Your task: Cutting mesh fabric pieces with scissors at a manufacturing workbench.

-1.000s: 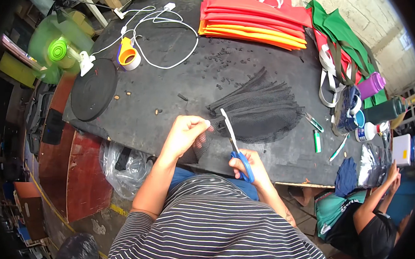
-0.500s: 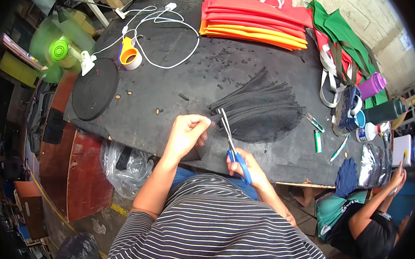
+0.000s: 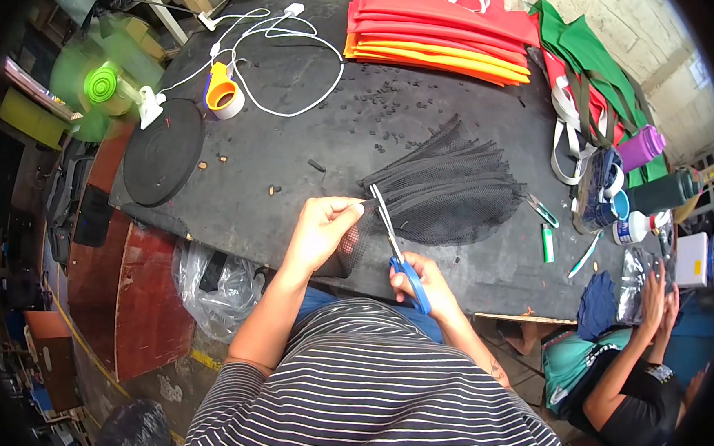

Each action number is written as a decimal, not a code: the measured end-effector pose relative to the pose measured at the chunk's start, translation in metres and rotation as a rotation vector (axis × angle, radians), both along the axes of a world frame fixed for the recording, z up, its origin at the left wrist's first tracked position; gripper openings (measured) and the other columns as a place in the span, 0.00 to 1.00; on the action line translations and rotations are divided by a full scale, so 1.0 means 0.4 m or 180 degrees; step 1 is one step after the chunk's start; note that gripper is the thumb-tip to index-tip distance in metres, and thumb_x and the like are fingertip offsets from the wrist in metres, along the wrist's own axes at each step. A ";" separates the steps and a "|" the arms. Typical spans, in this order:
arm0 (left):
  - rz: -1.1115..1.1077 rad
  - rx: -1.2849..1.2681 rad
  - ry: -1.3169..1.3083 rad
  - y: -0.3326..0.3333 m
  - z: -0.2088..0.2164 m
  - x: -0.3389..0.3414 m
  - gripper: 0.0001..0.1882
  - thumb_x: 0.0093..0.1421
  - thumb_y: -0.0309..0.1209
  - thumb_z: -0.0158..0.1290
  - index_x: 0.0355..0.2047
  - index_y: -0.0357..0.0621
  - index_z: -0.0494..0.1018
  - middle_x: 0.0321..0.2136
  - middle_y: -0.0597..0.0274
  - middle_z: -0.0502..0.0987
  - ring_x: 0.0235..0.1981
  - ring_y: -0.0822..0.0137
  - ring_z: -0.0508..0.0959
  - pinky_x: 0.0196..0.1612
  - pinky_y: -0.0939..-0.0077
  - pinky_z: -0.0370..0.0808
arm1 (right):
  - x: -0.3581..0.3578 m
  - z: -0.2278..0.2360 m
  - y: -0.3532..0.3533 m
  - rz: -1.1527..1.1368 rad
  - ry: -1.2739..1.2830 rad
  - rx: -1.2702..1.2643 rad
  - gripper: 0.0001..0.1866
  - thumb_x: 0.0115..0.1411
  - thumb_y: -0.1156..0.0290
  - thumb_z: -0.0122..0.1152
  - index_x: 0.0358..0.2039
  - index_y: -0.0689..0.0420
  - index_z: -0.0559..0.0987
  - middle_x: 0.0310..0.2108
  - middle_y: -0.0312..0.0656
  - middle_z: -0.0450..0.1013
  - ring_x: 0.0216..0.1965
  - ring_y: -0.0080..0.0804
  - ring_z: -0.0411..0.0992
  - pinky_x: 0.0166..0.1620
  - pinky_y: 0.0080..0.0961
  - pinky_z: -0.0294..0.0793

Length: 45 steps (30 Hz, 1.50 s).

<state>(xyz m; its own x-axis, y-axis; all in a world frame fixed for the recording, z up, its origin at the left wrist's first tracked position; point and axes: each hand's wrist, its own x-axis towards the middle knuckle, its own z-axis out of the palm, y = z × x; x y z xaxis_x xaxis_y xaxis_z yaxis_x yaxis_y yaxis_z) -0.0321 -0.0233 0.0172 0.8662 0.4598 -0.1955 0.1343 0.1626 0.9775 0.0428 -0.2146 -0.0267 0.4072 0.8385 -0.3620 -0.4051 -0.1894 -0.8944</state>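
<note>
My left hand [image 3: 321, 231] pinches the near end of a piece of black mesh [image 3: 353, 241] at the front edge of the black table [image 3: 296, 154]. My right hand [image 3: 423, 286] grips blue-handled scissors [image 3: 396, 248], whose blades point up and left beside the left fingertips, at the mesh edge. A fanned pile of black mesh strips [image 3: 449, 188] lies just beyond both hands.
Stacked red and orange fabric [image 3: 434, 31] and green fabric [image 3: 588, 57] lie at the back. A white cable [image 3: 285, 55], orange tape roll [image 3: 222, 92], green fan [image 3: 100, 85] and black disc [image 3: 163, 152] sit left. Another person [image 3: 633, 379] sits at the right by bottles [image 3: 644, 146].
The scissors' blades have swung left and closed in toward my left fingertips and the mesh piece. My left hand has held its place on the mesh.
</note>
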 end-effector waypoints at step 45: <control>-0.0721 0.2522 -0.0385 -0.017 0.087 -0.023 0.08 0.46 0.22 0.53 0.27 0.38 0.66 0.32 0.57 0.65 0.34 0.62 0.72 0.30 0.73 0.70 | 0.397 0.279 -0.196 -0.2635 -0.1860 0.1113 0.12 0.43 0.76 0.60 0.29 0.60 0.69 0.23 0.34 0.65 0.22 0.21 0.63 0.27 0.16 0.61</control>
